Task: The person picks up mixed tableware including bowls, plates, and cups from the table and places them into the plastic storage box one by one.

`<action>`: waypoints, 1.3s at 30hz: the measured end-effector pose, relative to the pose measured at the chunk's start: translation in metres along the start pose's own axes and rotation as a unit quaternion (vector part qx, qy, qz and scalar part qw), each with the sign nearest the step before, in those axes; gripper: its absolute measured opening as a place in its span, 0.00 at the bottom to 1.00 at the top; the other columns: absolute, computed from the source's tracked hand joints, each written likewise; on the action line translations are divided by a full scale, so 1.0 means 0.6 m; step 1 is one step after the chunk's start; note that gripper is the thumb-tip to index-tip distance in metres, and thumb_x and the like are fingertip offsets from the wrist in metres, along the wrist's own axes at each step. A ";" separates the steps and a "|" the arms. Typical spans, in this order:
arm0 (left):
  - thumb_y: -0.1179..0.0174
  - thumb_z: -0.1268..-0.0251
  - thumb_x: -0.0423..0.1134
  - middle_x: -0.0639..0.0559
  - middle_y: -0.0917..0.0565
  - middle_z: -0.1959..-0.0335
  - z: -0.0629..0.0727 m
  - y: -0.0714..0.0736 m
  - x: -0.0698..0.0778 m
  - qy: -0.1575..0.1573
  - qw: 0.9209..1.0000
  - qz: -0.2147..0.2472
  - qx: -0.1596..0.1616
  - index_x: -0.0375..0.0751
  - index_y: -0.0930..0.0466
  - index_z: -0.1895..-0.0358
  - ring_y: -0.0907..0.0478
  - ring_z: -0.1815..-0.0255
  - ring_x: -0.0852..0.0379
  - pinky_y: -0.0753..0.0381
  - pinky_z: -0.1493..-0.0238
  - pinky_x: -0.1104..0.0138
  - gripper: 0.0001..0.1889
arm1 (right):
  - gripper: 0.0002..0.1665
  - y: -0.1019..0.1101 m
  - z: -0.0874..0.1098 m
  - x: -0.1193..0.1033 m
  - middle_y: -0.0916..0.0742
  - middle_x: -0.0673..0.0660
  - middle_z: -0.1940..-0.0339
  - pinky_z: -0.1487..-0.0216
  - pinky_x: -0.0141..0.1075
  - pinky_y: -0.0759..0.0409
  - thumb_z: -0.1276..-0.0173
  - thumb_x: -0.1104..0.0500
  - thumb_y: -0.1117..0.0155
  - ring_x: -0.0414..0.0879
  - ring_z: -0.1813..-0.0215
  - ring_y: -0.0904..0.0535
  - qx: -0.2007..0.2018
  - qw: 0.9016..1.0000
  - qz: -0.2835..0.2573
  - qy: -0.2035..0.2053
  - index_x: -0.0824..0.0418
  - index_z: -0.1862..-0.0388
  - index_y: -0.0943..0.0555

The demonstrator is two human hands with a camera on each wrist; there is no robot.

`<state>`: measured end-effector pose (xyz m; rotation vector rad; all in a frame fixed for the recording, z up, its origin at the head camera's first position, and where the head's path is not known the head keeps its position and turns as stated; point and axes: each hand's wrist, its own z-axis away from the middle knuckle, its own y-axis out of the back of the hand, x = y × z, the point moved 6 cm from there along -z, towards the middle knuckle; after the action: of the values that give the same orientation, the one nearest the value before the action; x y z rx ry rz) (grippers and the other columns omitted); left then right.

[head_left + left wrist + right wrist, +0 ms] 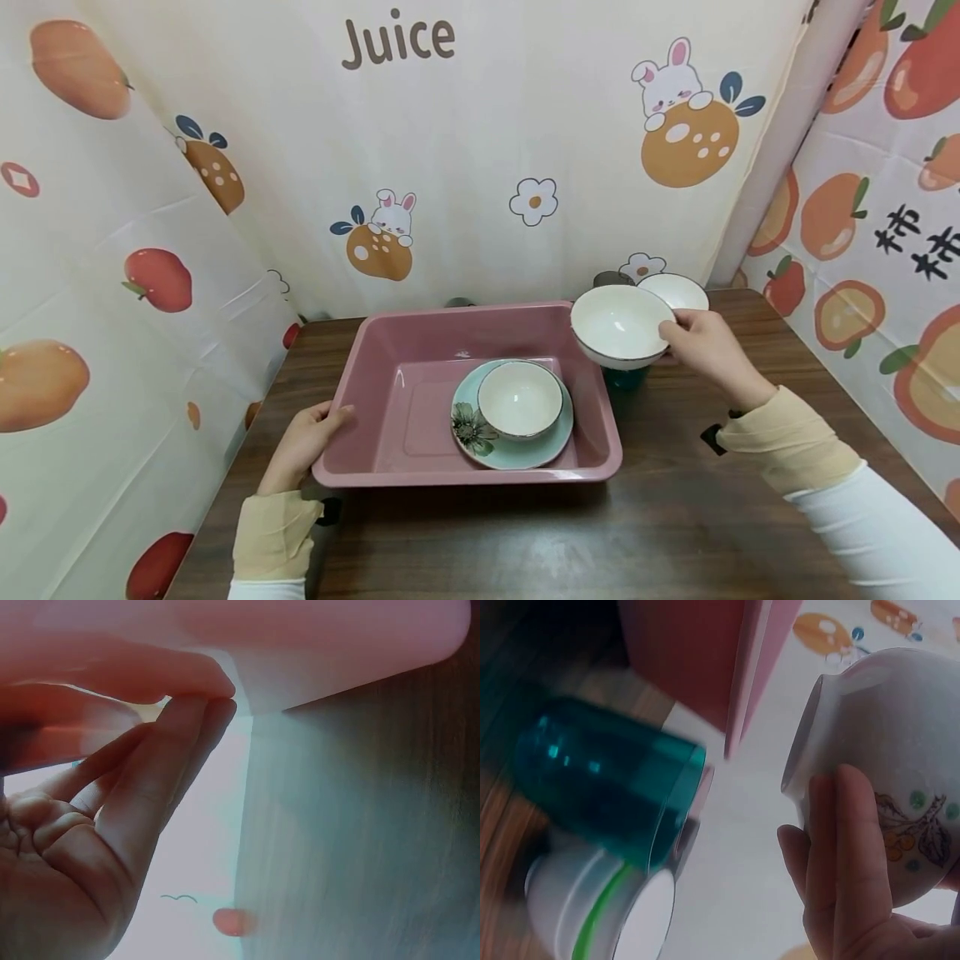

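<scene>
My right hand (708, 350) pinches the rim of a white bowl (621, 323), raised beside the basin's right end. The right wrist view shows the same bowl (907, 750) with painted leaves and berries on its outside, fingers spread along it. At the left, my left hand (303, 442) grips the rim of a pink plastic basin (390, 479); the left wrist view shows its fingers under the rim. Inside the basin, a light-blue plate (472, 392) with a dark flower carries a smaller white bowl (520, 400).
A teal cup (607, 780) stands under the raised bowl, largely hidden in the head view. Near it is another white bowl (592, 900) with a green stripe. A dark round object (613, 278) is behind. Printed curtains border the wooden table (712, 517).
</scene>
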<state>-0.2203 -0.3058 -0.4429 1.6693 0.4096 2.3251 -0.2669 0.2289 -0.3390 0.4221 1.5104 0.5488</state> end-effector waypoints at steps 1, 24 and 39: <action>0.44 0.29 0.52 0.45 0.13 0.67 0.000 0.000 0.001 -0.003 1.000 -0.005 0.002 0.29 0.28 0.38 0.15 0.70 0.53 0.16 0.68 0.61 0.29 | 0.29 -0.008 0.001 -0.003 0.15 0.71 0.57 0.65 0.31 0.16 0.27 0.58 0.60 0.33 0.68 0.18 -0.006 1.000 -0.011 0.000 0.79 0.39 0.29; 0.54 0.26 0.59 0.35 0.48 0.22 0.071 0.011 0.130 -0.086 0.985 -0.142 0.047 0.36 0.60 0.21 0.48 0.22 0.37 0.42 0.28 0.43 0.43 | 0.28 -0.100 0.009 -0.023 0.19 0.76 0.48 0.62 0.35 0.15 0.29 0.64 0.58 0.38 0.64 0.16 -0.067 0.990 -0.124 0.012 0.78 0.34 0.33; 0.46 0.30 0.59 0.46 0.38 0.25 0.081 -0.076 0.239 -0.167 0.982 -0.080 -0.041 0.44 0.47 0.23 0.41 0.24 0.43 0.37 0.29 0.45 0.39 | 0.28 -0.116 0.014 -0.043 0.19 0.74 0.46 0.60 0.36 0.15 0.27 0.62 0.57 0.41 0.61 0.15 -0.081 0.989 -0.125 0.014 0.76 0.32 0.34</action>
<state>-0.2173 -0.2080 -0.3190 1.8651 0.3594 1.8771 -0.2524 0.1582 -0.3581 0.0982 1.5062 0.4759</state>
